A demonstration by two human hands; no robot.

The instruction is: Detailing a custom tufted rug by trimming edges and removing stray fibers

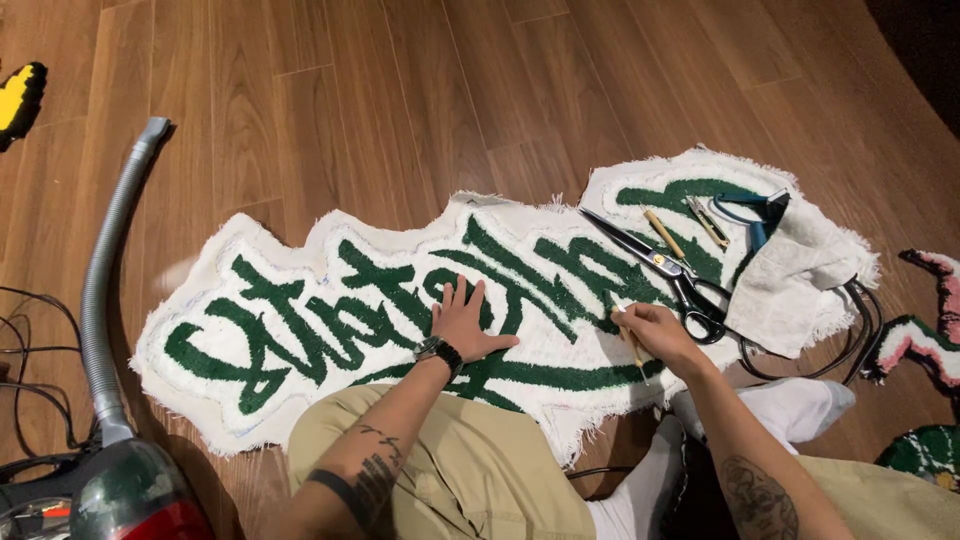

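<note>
Head view: left hand [462, 322] fingers spread flat on white-and-green tufted rug [300, 320], right hand [652, 336] fingers pinching slim wooden-handled tool [633, 349].

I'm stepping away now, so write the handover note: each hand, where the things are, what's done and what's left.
Left hand: open, pressed flat on the white rug with green lettering, which lies on the wood floor.
Right hand: shut on a thin wooden-handled tool, tip down on the rug's green pile.
Nearby: big scissors, two more small tools and a blue-handled tool lie on the rug's right end; vacuum at the left.
Done: cannot tell how much of the lettering has been worked.
Left: likely carry on along the letter edges, keeping the rug pinned flat.
</note>
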